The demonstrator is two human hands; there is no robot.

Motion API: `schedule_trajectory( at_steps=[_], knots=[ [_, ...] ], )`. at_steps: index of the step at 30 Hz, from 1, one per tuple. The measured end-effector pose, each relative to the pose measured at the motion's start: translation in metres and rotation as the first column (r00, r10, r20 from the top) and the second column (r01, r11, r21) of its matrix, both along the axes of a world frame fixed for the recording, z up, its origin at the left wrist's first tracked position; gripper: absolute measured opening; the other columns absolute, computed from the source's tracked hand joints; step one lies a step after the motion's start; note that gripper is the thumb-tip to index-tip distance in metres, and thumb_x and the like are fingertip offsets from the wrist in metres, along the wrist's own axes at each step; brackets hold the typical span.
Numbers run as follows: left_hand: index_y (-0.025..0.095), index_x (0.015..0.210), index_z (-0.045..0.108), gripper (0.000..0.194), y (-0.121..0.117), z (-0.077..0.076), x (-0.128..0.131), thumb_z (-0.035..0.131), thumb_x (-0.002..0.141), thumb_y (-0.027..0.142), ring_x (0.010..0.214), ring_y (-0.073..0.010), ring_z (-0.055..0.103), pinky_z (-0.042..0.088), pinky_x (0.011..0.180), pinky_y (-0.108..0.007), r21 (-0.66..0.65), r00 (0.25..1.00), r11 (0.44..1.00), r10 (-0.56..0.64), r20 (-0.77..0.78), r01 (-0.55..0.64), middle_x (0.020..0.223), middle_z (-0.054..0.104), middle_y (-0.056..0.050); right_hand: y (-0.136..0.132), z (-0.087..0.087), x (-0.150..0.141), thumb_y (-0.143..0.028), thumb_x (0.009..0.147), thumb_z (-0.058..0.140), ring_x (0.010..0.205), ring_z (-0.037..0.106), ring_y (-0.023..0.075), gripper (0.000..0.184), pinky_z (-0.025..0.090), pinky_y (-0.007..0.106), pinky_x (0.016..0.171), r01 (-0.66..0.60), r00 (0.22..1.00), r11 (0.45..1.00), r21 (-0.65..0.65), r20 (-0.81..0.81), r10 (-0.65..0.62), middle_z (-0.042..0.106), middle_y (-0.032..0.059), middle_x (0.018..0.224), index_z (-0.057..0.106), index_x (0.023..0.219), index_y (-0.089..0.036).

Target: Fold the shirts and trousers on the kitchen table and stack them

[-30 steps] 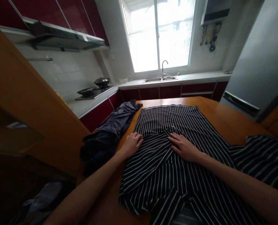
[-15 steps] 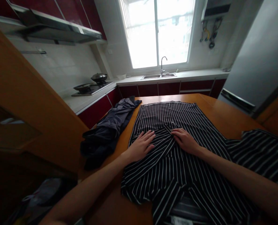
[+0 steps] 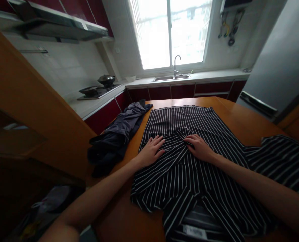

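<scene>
A black shirt with white stripes (image 3: 197, 121) lies spread on the wooden table, its collar end nearest me. One sleeve (image 3: 156, 171) is folded across the shirt's front, its cuff pointing to the middle. My left hand (image 3: 151, 152) rests flat on that sleeve, fingers outstretched and slightly apart. At the cuff, my right hand (image 3: 199, 147) has its fingers bent over the edge, closed on the cloth; the fingertips are partly hard to make out. The other sleeve (image 3: 283, 161) stretches out to the right. Inside the collar a white label (image 3: 194, 232) shows.
Dark folded clothes (image 3: 121, 131) lie along the left edge of the wooden table (image 3: 240, 114). Beyond are a counter with a sink (image 3: 172, 78), a stove (image 3: 101, 91) with pans and a window. A fridge (image 3: 275, 67) stands right; a wooden panel (image 3: 38, 101) rises left.
The view has tilted down slightly, so the room's background sits higher. My left hand stays flat on the sleeve, and my right hand stays at the cuff with its fingers slightly shifted.
</scene>
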State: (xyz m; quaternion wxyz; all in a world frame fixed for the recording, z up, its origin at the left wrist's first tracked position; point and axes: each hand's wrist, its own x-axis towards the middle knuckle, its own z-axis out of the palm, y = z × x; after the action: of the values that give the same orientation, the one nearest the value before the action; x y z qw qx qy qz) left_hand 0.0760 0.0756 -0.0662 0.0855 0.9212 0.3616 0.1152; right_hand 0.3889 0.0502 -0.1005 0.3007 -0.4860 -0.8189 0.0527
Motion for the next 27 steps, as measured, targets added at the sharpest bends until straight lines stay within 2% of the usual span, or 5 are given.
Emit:
schedule_trajectory(
  at_steps=[7, 13, 16, 19, 27],
  knots=[
    [0.037, 0.159, 0.028, 0.062, -0.024, 0.015, 0.014, 0.050, 0.102, 0.048, 0.155, -0.0294, 0.015, 0.012, 0.125, -0.057, -0.119, 0.932, 0.930, -0.356, -0.069, 0.347, 0.167, 0.023, -0.001, 0.000, -0.001, 0.000, -0.020, 0.092, 0.053, 0.116, 0.056, 0.0293, 0.034, 0.047, 0.051, 0.103, 0.003, 1.000, 1.000, 0.009, -0.001, -0.003, 0.067, 0.0098, 0.122, 0.069, 0.121, -0.023],
    [0.037, 0.159, 0.025, 0.067, -0.031, 0.017, 0.015, 0.054, 0.100, 0.048, 0.155, -0.0300, 0.011, 0.006, 0.125, -0.058, -0.153, 0.904, 0.904, -0.417, -0.094, 0.400, 0.167, 0.017, 0.000, 0.001, -0.001, 0.000, -0.021, 0.092, 0.053, 0.116, 0.056, 0.0296, 0.034, 0.047, 0.052, 0.103, 0.002, 1.000, 1.000, 0.005, 0.001, -0.002, 0.067, 0.0089, 0.122, 0.069, 0.122, -0.024],
    [0.030, 0.163, 0.007, 0.083, -0.036, 0.022, 0.018, 0.056, 0.099, 0.049, 0.155, -0.0287, 0.011, 0.008, 0.126, -0.054, -0.176, 0.880, 0.872, -0.472, -0.048, 0.458, 0.168, 0.013, -0.005, 0.001, -0.002, 0.000, -0.022, 0.093, 0.052, 0.116, 0.056, 0.0294, 0.034, 0.047, 0.051, 0.103, -0.005, 1.000, 1.000, 0.006, -0.003, 0.005, 0.067, 0.0090, 0.122, 0.069, 0.122, -0.024],
    [0.026, 0.163, -0.004, 0.090, -0.036, 0.023, 0.019, 0.055, 0.099, 0.049, 0.155, -0.0285, 0.008, 0.011, 0.127, -0.051, -0.169, 0.908, 0.896, -0.419, -0.019, 0.410, 0.168, 0.004, -0.008, 0.001, -0.002, 0.001, -0.022, 0.094, 0.051, 0.117, 0.056, 0.0291, 0.034, 0.046, 0.051, 0.104, -0.011, 1.000, 1.000, 0.010, -0.004, 0.011, 0.067, 0.0092, 0.122, 0.068, 0.124, -0.024],
    [0.039, 0.160, 0.020, 0.069, -0.031, 0.016, 0.018, 0.053, 0.101, 0.049, 0.154, -0.0280, 0.015, 0.009, 0.126, -0.054, -0.183, 0.902, 0.892, -0.429, -0.054, 0.413, 0.166, 0.020, 0.001, 0.000, 0.000, -0.001, -0.021, 0.094, 0.051, 0.116, 0.057, 0.0285, 0.033, 0.047, 0.050, 0.104, 0.003, 1.000, 1.000, 0.018, -0.001, -0.003, 0.067, 0.0087, 0.121, 0.069, 0.122, -0.024]
  ],
)
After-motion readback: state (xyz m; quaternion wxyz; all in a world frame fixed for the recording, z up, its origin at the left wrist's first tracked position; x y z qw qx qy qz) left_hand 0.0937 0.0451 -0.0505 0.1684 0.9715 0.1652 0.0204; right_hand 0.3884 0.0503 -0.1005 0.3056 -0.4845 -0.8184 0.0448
